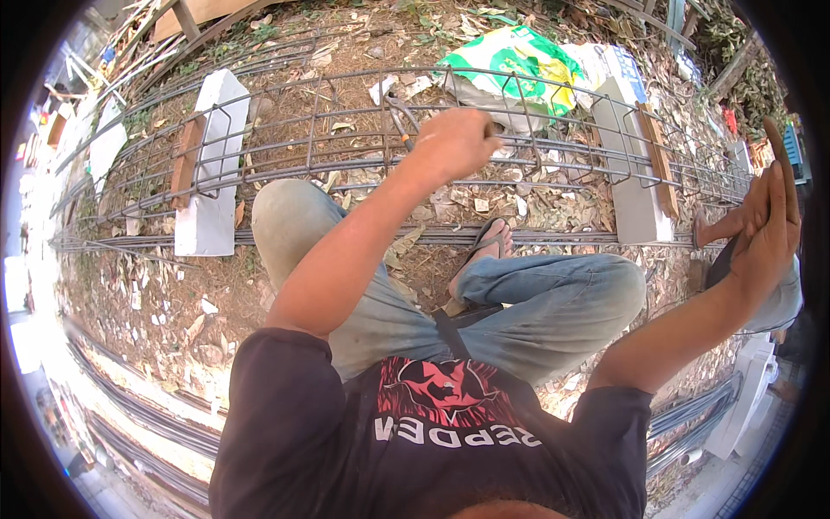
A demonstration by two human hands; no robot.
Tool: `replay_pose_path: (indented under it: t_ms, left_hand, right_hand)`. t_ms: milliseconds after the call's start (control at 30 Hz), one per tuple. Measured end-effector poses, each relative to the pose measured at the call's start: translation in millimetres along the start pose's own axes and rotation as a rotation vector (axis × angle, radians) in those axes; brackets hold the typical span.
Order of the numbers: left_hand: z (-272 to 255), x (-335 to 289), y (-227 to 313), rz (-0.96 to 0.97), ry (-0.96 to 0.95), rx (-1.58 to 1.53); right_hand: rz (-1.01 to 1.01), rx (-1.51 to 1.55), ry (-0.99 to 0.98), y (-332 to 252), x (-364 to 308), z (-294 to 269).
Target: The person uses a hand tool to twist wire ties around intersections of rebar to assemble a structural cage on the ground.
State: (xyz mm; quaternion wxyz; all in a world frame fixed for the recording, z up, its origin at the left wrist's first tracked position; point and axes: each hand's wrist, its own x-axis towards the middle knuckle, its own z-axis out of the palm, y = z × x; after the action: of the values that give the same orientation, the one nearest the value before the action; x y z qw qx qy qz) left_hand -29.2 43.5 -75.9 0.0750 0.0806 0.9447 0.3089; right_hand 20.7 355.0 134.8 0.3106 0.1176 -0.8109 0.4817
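The left hand was held over the near-middle of the steel bar cage, fingers curled inward; whether they grasped a wire or a bar could not be told. Pliers with an orange handle showed just beside that wrist, their hold likewise unclear. The right hand was raised well apart at the far right, fingers extended, with nothing seen in it. The cage lay lengthwise in front of the seated person, across two white blocks, a wooden piece standing beside the left one. In this report's judgement, the step in hand was fastening work at a bar crossing; the next move would call for the right hand brought in to steady the bars or take up the pliers. Beyond the cage lay a green, white and yellow sack; near the right hand, another person's foot was noted.
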Motion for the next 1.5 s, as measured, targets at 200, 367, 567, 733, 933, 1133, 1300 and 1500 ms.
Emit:
replay_pose_path:
  t_ms: [200, 367, 567, 733, 933, 1133, 1300, 1500]
  left_hand:
    - [-22.7, -3.8, -76.8, -0.549, -0.016, 0.319]
    - [17.1, -13.3, -83.3, -0.572, 0.007, 0.313]
    - [39.6, -2.0, -96.2, -0.65, 0.02, 0.215]
    - [41.5, 4.8, -106.4, -0.558, 0.107, 0.136]
    - [24.6, -12.5, -79.0, -0.381, 0.273, -0.015]
    - [52.3, -38.2, -5.8, 0.086, 0.545, -0.32]
    - [99.4, -46.8, 38.4, 0.291, 0.34, -0.316]
    - [103.1, -23.6, 3.5, 0.233, 0.036, -0.007]
  right_hand:
    - [0.129, -0.108, -0.453, 43.9, -49.3, 15.0]
    - [0.669, 0.544, -0.51, 90.4, -148.1, 98.5]
    - [1.185, 0.768, -0.318, 112.3, -206.7, 156.0]
    - [1.057, 0.735, -0.227, 139.3, -212.6, 141.4]
    - [1.046, 0.688, -0.24, 138.0, -204.2, 157.1]
    - [0.961, 0.707, -0.337, 127.4, -168.9, 174.8]
    - [0.685, 0.226, -0.392, 154.1, -138.3, 157.9]
    - [0.433, -0.424, -0.622, 214.9, -76.4, 117.0]
